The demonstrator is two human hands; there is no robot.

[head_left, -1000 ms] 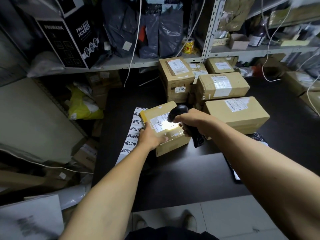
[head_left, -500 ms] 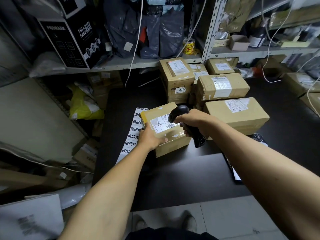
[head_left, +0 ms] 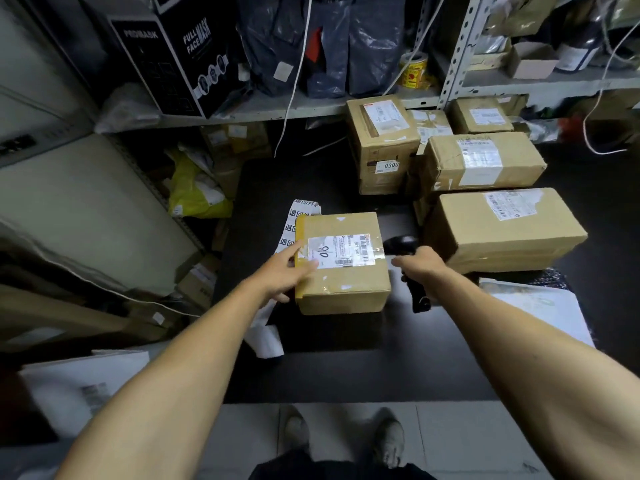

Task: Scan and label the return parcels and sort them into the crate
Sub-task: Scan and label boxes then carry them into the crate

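A small brown parcel (head_left: 346, 282) with a white shipping label marked "06" lies on the black table (head_left: 346, 368). My left hand (head_left: 282, 270) rests on the parcel's left edge, fingers laid over its top and thumb down its side. My right hand (head_left: 420, 266) grips a black handheld scanner (head_left: 412, 292) just right of the parcel, its head low beside the box. A strip of white return labels (head_left: 298, 223) with black print lies under and left of the parcel.
Several larger labelled parcels (head_left: 502, 230) are stacked at the back right of the table. A metal shelf (head_left: 263, 109) behind holds a black mask box, dark bags and a tape roll. White papers (head_left: 540, 306) lie at the right. Clutter fills the floor at left.
The scanner's light has gone off and my right hand has drawn the scanner from over the label down to the parcel's right side. The parcel now lies squarer to me.
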